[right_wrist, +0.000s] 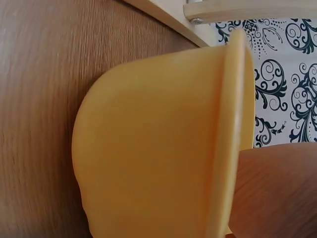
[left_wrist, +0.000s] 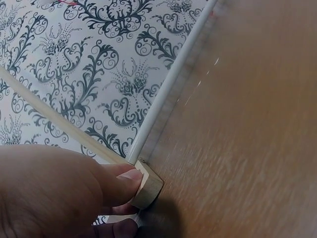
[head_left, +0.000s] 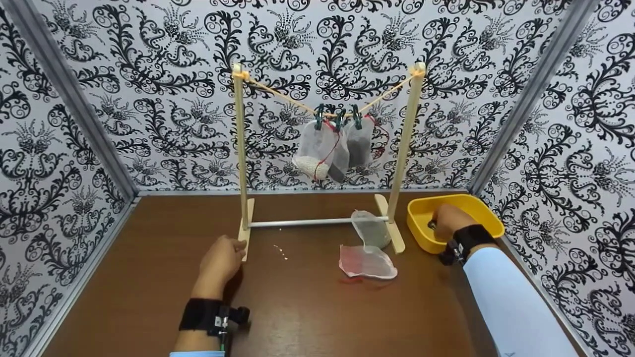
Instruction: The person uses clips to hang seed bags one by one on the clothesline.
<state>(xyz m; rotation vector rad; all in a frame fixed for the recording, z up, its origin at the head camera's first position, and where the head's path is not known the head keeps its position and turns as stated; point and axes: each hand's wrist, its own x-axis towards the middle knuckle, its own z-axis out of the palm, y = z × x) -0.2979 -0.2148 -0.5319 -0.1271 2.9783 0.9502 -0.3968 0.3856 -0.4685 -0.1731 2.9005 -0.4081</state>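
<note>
My left hand (head_left: 222,260) pinches the front end of the left wooden foot (left_wrist: 148,188) of a small clothesline stand, thumb on its side. My right hand (head_left: 450,220) reaches into a yellow tub (head_left: 419,233), its fingers curled at a small dark clothespin (head_left: 432,225). In the right wrist view the tub wall (right_wrist: 148,148) hides those fingers. On the sagging orange cord (head_left: 283,96), dark green clothespins (head_left: 319,118) hold up several mesh pouches, one with pale grains (head_left: 310,166) and others with dark contents (head_left: 358,151).
Two flat mesh pouches, a greenish one (head_left: 372,230) and a pink-and-white one (head_left: 367,262), lie by the right foot (head_left: 397,238). A white rod (head_left: 317,222) joins the feet. Pale grains (head_left: 281,252) are scattered on the brown table (head_left: 297,312). Patterned panels enclose the back and sides.
</note>
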